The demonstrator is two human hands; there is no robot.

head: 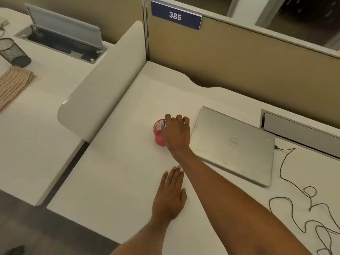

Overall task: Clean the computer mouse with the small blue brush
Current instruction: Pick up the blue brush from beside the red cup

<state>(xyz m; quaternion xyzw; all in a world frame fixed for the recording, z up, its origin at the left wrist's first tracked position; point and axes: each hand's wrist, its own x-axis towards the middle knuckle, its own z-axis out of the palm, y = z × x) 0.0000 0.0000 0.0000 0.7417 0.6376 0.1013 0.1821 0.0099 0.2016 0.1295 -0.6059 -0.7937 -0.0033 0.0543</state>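
A pink mesh cup [158,135] stands on the white desk [119,172], left of a closed laptop. A bit of the small blue brush [164,123] shows at the cup's rim. My right hand [177,132] reaches over the cup from the right, fingers spread and curled down above its opening; whether it touches the brush is hidden. My left hand [170,195] lies flat on the desk, palm down, nearer to me, holding nothing. No computer mouse shows in the head view.
A closed silver laptop [233,144] lies right of the cup, with a black cable [301,199] looping across the desk at the right. A beige divider [103,85] borders the left. The neighbouring desk holds a black mesh cup [13,52] and a striped cloth [12,85].
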